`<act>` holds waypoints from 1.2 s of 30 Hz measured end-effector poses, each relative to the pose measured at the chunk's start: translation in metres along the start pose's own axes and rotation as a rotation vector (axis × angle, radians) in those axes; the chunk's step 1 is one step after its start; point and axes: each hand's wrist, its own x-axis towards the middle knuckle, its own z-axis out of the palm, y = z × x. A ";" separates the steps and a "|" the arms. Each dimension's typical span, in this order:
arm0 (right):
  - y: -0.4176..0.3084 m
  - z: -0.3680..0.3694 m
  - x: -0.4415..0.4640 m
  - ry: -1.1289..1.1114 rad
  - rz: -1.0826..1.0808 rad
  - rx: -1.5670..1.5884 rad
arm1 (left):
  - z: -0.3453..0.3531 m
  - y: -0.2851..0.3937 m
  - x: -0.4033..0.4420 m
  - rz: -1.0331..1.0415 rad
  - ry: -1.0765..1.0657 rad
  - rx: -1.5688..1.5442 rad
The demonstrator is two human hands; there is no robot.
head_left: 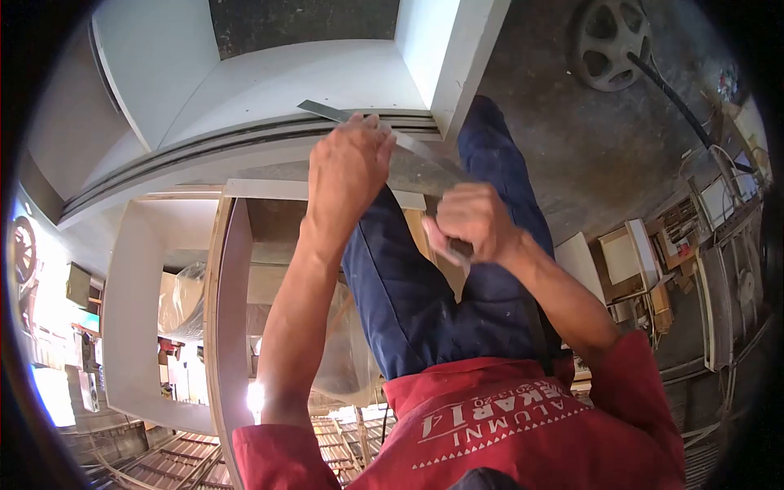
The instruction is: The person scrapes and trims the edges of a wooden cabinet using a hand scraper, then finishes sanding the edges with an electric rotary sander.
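Observation:
My left hand (347, 167) is closed around a long, flat metal strip (425, 153), over the front edge of a white cabinet (327, 73). The strip's slanted tip sticks out to the left, above dark grooves (245, 135) that run along that edge. Between my hands the strip is blurred, and its other end runs to my right hand (474, 224). That hand is closed in front of my thigh. A dark part shows below its fingers, too smeared to name.
A wooden-edged white panel frame (220, 286) stands at the left, with a plastic-wrapped item (181, 302) behind it. A spoked wheel (611, 45) lies on the floor at upper right, a black hose (674, 98) beside it. Open boxes (629, 253) stand at right.

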 end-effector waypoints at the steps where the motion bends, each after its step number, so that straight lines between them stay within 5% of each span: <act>1: 0.002 0.003 -0.002 -0.002 0.009 0.005 | -0.005 0.006 0.004 -0.004 -0.009 -0.004; 3: 0.007 0.003 0.006 -0.016 -0.001 0.045 | -0.025 0.018 0.027 -0.406 -0.385 -0.017; 5: -0.001 -0.003 0.005 0.007 0.007 -0.013 | -0.004 0.004 0.016 -0.312 -0.310 -0.021; 7: -0.002 -0.009 0.000 -0.043 0.061 0.021 | 0.006 0.003 0.013 0.002 0.008 -0.069; 8: 0.008 -0.008 0.004 -0.002 0.012 -0.018 | 0.003 0.009 0.015 -0.203 -0.158 -0.004; 11: 0.007 -0.008 0.014 0.012 0.034 0.019 | -0.010 0.020 0.028 -0.293 -0.310 0.049; 36: 0.005 0.005 0.015 -0.010 0.101 -0.017 | 0.026 0.011 0.031 -0.182 -0.298 -0.005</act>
